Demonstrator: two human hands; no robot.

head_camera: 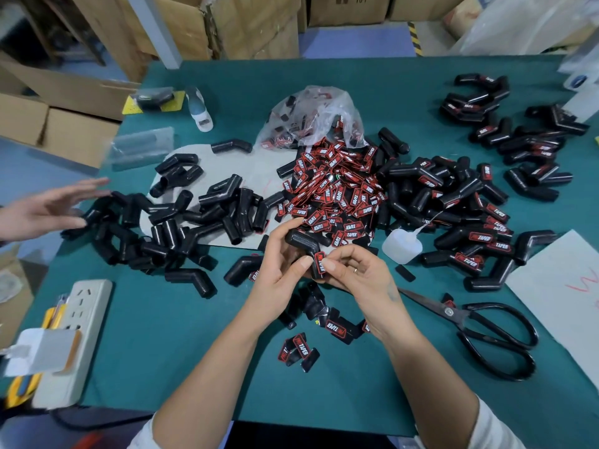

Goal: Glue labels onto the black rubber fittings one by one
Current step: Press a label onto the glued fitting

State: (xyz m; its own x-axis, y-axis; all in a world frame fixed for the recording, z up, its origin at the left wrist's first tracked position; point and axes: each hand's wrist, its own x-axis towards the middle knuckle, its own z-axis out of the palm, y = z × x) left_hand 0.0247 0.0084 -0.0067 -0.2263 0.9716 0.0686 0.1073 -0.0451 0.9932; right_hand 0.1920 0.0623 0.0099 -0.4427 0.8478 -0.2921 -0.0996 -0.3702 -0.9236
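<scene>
Head view: both hands meet low in the middle over the green table [162, 319]. Left hand [282, 264] grips a bent black rubber fitting [303, 242], fingers curled round its upper leg, thumb alongside the lower leg. Right hand [353, 270] pinches a red-and-black label [320, 262] against that lower leg, thumb and forefinger on the label's edge; label sits flat on the fitting (glue itself not visible).

Just behind the hands, a big heap of loose labels [337, 189] spills out of a clear plastic bag [314, 118]. Unlabelled fittings [194, 215] are piled to the left, partly on a grey sheet [259, 163]. Labelled fittings [470, 222] are piled to the right, with another batch [518, 131] further back right. A small white glue bottle [402, 247] lies on its side just right of the hands, nozzle pointing up-right. A few loose labels [299, 350] lie on the table between the forearms.

Black scissors [479, 332] lie right of the right wrist, near a white paper sheet [557, 303]. White power strip [71, 335] at near left. A second person's hand [48, 205] comes in at the left edge, fingers spread, blurred, near the unlabelled pile. Cardboard boxes [227, 24] stand behind the table.
</scene>
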